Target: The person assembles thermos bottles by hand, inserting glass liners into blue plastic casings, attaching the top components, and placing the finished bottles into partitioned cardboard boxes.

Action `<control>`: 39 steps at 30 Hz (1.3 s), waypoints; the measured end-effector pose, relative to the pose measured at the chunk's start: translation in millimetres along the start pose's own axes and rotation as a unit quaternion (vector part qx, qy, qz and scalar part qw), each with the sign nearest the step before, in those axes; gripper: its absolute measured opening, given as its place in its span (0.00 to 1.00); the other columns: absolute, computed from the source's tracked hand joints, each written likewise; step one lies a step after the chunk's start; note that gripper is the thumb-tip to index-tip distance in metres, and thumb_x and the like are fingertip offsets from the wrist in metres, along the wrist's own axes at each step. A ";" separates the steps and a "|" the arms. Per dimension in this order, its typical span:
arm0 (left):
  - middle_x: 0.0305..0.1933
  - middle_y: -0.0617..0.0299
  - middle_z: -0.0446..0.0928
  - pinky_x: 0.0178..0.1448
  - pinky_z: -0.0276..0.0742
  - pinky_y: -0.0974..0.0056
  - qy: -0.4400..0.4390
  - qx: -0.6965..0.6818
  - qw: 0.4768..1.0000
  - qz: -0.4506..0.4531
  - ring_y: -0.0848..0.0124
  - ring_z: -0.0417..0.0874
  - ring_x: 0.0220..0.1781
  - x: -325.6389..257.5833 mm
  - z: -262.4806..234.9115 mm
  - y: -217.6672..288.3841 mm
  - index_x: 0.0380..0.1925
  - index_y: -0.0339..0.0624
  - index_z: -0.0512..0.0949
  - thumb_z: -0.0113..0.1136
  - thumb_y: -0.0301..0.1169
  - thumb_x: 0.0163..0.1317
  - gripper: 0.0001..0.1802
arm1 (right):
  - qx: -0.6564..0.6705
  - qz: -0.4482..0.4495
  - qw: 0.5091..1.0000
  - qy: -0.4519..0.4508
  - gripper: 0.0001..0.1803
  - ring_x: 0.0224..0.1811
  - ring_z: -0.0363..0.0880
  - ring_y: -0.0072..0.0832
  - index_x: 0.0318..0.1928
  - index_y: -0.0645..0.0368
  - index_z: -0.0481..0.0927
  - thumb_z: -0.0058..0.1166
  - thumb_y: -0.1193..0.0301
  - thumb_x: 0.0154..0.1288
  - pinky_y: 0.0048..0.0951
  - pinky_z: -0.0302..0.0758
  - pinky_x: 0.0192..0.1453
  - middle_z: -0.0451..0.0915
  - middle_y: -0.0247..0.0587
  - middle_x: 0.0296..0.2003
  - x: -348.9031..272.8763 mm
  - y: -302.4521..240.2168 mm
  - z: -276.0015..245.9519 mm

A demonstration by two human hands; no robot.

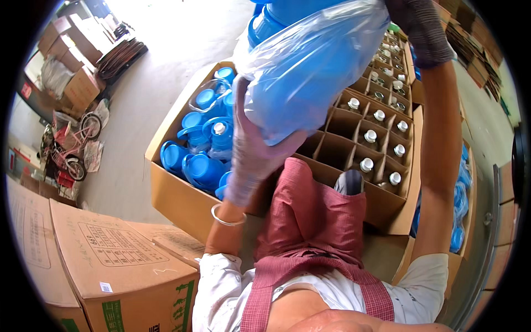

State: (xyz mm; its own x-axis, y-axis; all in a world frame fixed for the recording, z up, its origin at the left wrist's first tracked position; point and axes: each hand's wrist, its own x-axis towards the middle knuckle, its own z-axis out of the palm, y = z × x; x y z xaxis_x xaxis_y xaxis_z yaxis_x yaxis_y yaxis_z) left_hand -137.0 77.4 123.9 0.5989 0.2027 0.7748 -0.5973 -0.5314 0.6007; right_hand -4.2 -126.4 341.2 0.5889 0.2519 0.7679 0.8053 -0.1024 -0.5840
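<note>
A bundle of blue plastic jugs in a clear plastic bag (315, 72) is raised over the boxes, its upper end cut off by the picture's top edge. My left hand (257, 146), in a pale glove, grips the bag's lower end, thumb and fingers on either side. My right hand (421, 33), in a dark grey glove, is at the bag's upper right corner and seems closed on the plastic; its fingertips are partly out of view. Below left stands an open carton (177, 193) of blue jugs with loop handles (204, 169).
A divided carton (387, 207) of white-capped bottles (370, 135) stands right of my knees, some compartments showing no bottle. Closed cartons (121, 249) are at the lower left. Another carton with blue items (459, 205) sits far right. A pink bicycle (83, 138) and stacked cardboard (121, 58) stand leftward.
</note>
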 end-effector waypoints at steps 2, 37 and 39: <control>0.56 0.46 0.75 0.59 0.74 0.57 0.064 0.017 0.996 -0.057 0.60 0.78 0.57 -12.0 14.9 9.4 0.63 0.35 0.64 0.61 0.26 0.64 0.28 | -0.023 0.010 0.998 -0.053 0.17 0.40 0.77 0.21 0.50 0.69 0.78 0.51 0.72 0.63 0.25 0.77 0.47 0.82 0.39 0.40 -14.4 -19.9 -13.0; 0.66 0.39 0.68 0.67 0.66 0.43 0.108 0.397 0.899 -0.152 0.40 0.67 0.66 -91.0 -48.8 -302.4 0.55 0.36 0.79 0.63 0.43 0.65 0.25 | 0.198 0.382 0.901 -0.061 0.26 0.62 0.71 0.26 0.67 0.66 0.69 0.47 0.62 0.76 0.26 0.66 0.68 0.75 0.41 0.60 -336.2 145.0 10.6; 0.69 0.40 0.64 0.69 0.62 0.39 0.100 0.476 0.867 -0.103 0.36 0.62 0.69 -103.9 -78.1 -329.4 0.58 0.41 0.78 0.62 0.43 0.65 0.25 | 0.143 0.339 0.927 -0.068 0.27 0.64 0.70 0.27 0.67 0.66 0.68 0.44 0.61 0.78 0.27 0.65 0.69 0.75 0.42 0.60 -346.3 128.4 25.7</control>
State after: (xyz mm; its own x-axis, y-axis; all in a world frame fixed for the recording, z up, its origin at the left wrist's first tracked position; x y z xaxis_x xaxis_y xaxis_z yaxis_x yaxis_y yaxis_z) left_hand -44.1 295.6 -139.0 0.4786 0.4618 0.7468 0.2804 -0.8863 0.3684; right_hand -106.4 -202.1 -6.5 0.9239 0.3433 0.1693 0.1898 -0.0269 -0.9815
